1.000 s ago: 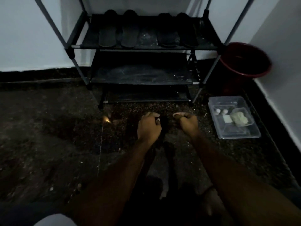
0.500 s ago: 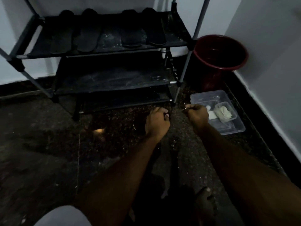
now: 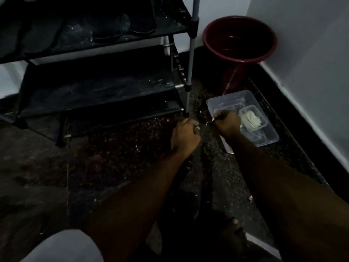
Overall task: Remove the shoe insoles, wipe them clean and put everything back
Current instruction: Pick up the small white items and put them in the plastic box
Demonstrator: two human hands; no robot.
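Observation:
The scene is very dark. My left hand [image 3: 186, 135] is curled round the far end of a long dark insole [image 3: 204, 159] that runs back toward me between my forearms. My right hand [image 3: 226, 123] is also curled and pinches the same end from the right, with a small glint at its fingertips; it hovers over the near left corner of a clear plastic container [image 3: 268, 138]. A pale folded cloth [image 3: 251, 118] lies in a small inner tub of that container. Flat dark insoles [image 3: 120, 33] lie on the rack's upper shelf.
A black shoe rack [image 3: 94, 87] with metal posts stands at the left and back. A dark red bucket [image 3: 239, 38] sits in the corner behind the container. A white wall [image 3: 311, 72] runs along the right. My foot [image 3: 234, 231] is near the bottom edge.
The view has swung right and down. Both hands moved right with the dark insole, and my right hand now hangs over the container's corner.

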